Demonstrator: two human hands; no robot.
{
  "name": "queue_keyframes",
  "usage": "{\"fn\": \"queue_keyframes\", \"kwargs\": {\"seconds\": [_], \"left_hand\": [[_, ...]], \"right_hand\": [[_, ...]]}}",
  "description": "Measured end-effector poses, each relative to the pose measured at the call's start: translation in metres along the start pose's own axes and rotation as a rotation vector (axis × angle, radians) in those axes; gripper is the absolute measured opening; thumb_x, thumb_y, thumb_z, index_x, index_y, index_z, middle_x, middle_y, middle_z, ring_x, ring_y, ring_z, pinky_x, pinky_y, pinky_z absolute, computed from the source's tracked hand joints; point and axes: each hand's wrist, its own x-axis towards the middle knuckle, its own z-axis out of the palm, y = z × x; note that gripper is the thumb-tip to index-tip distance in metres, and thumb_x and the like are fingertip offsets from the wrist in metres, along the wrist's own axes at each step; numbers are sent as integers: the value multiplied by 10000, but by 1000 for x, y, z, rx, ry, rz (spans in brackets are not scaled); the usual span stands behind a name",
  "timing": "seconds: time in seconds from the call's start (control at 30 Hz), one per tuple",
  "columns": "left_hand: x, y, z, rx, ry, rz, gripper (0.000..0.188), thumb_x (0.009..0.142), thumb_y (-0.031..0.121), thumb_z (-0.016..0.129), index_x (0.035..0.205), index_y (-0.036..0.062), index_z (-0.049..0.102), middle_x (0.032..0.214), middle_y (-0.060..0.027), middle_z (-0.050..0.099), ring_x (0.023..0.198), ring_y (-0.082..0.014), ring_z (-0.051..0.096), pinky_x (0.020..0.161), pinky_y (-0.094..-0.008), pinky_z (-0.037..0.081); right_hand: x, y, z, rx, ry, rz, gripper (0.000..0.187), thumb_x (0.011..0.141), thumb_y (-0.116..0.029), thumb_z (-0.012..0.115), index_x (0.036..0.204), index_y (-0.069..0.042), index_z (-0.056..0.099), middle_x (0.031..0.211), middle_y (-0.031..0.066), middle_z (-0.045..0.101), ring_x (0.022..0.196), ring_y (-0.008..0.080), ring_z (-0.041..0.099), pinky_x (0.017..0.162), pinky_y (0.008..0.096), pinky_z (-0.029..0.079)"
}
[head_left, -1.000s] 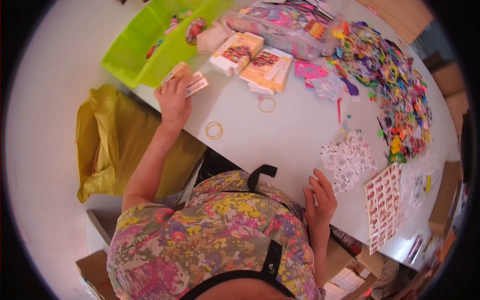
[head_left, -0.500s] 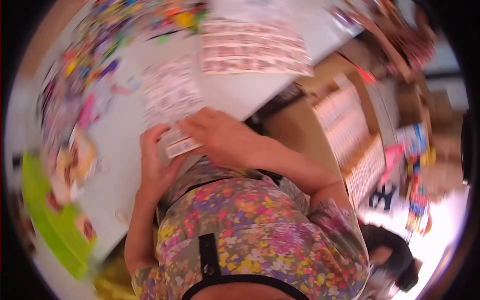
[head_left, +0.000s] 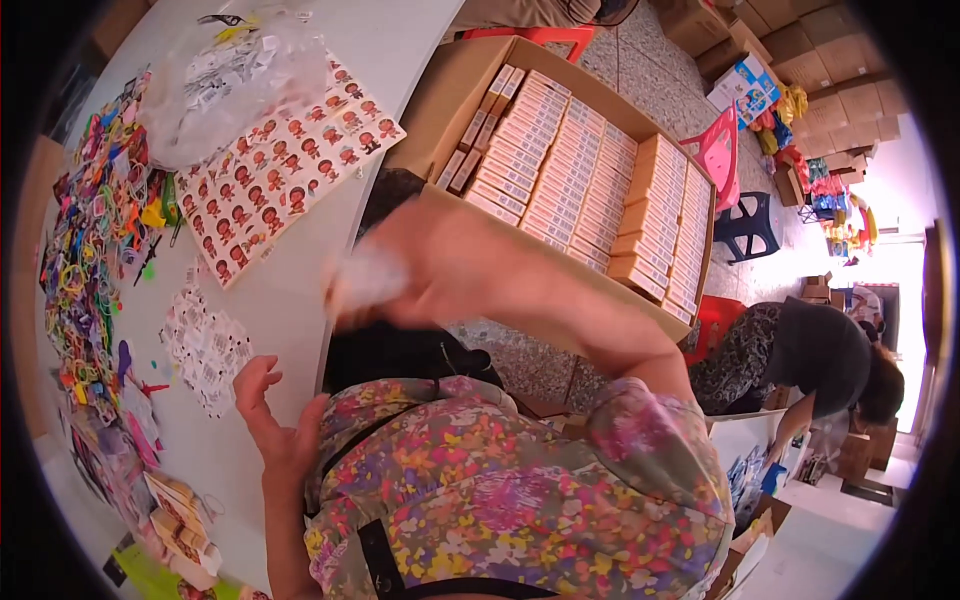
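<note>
My right hand (head_left: 430, 265) is blurred by motion past the table edge, close to the near side of a large cardboard carton (head_left: 445, 100). It grips a small white box (head_left: 370, 278), smeared by the same motion. Rows of small orange-and-white boxes (head_left: 550, 150) fill the carton. Over the table, my left hand (head_left: 280, 415) holds nothing, its fingers curved and apart. Beside it lies a patch of small white labels with dark print (head_left: 205, 345). Farther back is a sheet of red-brown cartoon figure stickers (head_left: 265, 205).
A clear plastic bag of labels (head_left: 230, 85) rests on the white table (head_left: 225, 460). Colourful cords and trinkets (head_left: 90, 260) are heaped along its left side. Right of the carton stand a pink chair (head_left: 715, 150) and a dark stool (head_left: 745, 225). A person (head_left: 820, 355) bends over at the right.
My right hand has carried the small box away from my left hand, rightward toward the carton. My left hand has let go of the box and opened. The view has turned right.
</note>
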Motion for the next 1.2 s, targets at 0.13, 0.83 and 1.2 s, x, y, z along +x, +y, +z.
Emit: {"fn": "queue_keyframes", "kwargs": {"seconds": [0.13, 0.83, 1.2], "left_hand": [[0, -14, 2, 49, -90, -143, 558, 732, 45, 735, 1235, 36, 494, 1254, -116, 490, 1114, -248, 494, 893, -356, 435], [8, -26, 15, 138, -108, -5, 455, 674, -6, 750, 1099, 26, 590, 1110, -130, 573, 1030, -309, 528, 898, -400, 429], [7, -25, -5, 18, -84, 55, 416, 689, 129, 799, 1054, 57, 613, 1042, -124, 602, 946, -328, 566, 832, -448, 443]], "right_hand": [[-24, 116, -69, 456, 667, 347, 508, 786, -220, 762, 1190, 4, 551, 1009, 135, 669, 867, 163, 665, 738, 321, 547], [58, 272, -23, -543, 653, 948, 432, 855, -328, 541, 1058, 35, 658, 1150, 254, 558, 976, 389, 629, 849, 489, 509], [1, 394, -26, -1819, 351, 232, 344, 930, -309, 469, 1083, -46, 630, 1010, 155, 644, 874, 275, 623, 690, 462, 499]]}}
